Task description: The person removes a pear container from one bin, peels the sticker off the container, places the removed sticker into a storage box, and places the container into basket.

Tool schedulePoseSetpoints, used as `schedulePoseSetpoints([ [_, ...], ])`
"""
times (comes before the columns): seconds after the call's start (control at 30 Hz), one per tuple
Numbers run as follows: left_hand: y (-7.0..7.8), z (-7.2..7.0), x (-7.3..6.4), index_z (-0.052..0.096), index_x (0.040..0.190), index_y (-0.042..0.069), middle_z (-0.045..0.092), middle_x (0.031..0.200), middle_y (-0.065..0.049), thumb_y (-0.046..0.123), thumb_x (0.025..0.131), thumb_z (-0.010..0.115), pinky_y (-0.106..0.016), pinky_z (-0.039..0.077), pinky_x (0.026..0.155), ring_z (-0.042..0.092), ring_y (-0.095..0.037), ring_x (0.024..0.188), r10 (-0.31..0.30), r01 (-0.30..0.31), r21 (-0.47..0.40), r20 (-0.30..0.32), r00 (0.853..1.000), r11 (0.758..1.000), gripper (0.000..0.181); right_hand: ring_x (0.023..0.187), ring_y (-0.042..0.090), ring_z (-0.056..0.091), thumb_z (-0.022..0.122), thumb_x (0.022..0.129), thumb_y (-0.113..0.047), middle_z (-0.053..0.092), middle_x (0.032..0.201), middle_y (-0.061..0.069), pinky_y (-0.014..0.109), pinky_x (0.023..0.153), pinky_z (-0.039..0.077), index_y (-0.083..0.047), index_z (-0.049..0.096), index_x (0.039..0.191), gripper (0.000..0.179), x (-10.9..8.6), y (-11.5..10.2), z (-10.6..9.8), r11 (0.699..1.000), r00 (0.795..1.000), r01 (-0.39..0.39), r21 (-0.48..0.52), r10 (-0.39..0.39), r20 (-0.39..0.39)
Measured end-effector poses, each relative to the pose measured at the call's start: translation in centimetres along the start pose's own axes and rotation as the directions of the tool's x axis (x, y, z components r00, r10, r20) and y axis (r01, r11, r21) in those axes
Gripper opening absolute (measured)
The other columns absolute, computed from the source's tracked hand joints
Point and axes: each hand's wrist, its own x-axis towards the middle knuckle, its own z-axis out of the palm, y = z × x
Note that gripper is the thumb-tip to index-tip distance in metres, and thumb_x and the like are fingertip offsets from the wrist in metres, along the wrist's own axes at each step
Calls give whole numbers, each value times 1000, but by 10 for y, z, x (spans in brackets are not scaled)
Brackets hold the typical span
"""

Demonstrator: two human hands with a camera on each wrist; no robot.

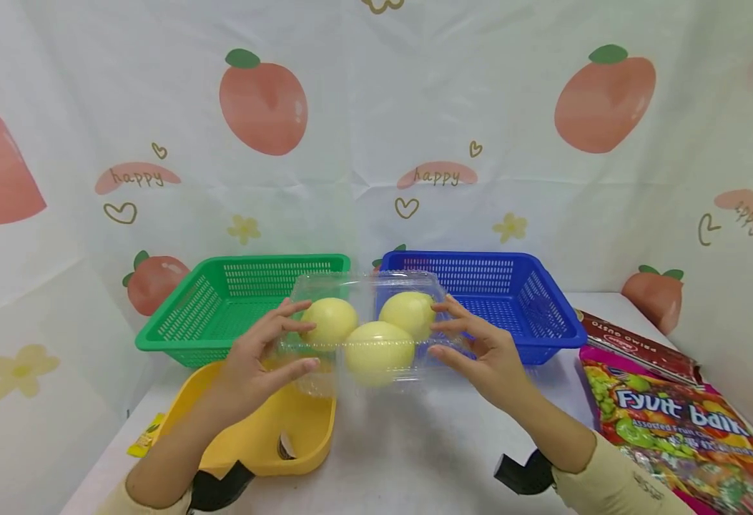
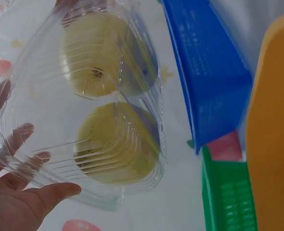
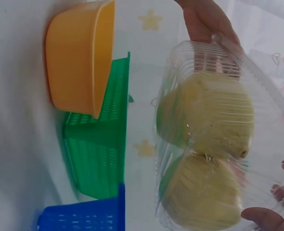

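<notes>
A clear plastic clamshell box [image 1: 366,286] hangs above the table, with three round, pale yellow-green fruits [image 1: 379,354] inside. Two of the fruits [image 2: 118,144] show through its ribbed plastic in the left wrist view. My left hand [image 1: 247,368] holds the box's left end, thumb low in front and fingers along the side. At the opposite end my right hand [image 1: 488,354] grips it the same way. Whether the lid is fully closed, I cannot tell.
Behind the box stand a green basket [image 1: 189,307] at left and a blue basket [image 1: 550,307] at right. A yellow bin [image 1: 312,458] sits under my left arm, a small yellow packet [image 1: 146,435] beside it. To the right lie a colourful candy bag [image 1: 678,429] and a brown packet [image 1: 636,347].
</notes>
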Motion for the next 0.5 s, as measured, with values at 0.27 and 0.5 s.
schedulePoseSetpoints([
  [0.27,-10,-28,20,62,113,5,52,136,-10,11,80,72,-40,50,86,44,-26,128,17,-5,193,-61,998,981,36,132,27,41,68,81,-2,51,135,19,13,78,51,9,65,100,22,38,5,22,992,999,-31,124,35,-38],
  [0.5,-18,-47,32,63,111,4,53,135,-8,15,81,71,-28,48,88,47,-26,125,-13,43,228,-133,991,973,32,128,25,48,66,83,-1,51,136,17,18,82,51,10,66,95,17,67,14,43,988,997,-22,152,32,-68],
])
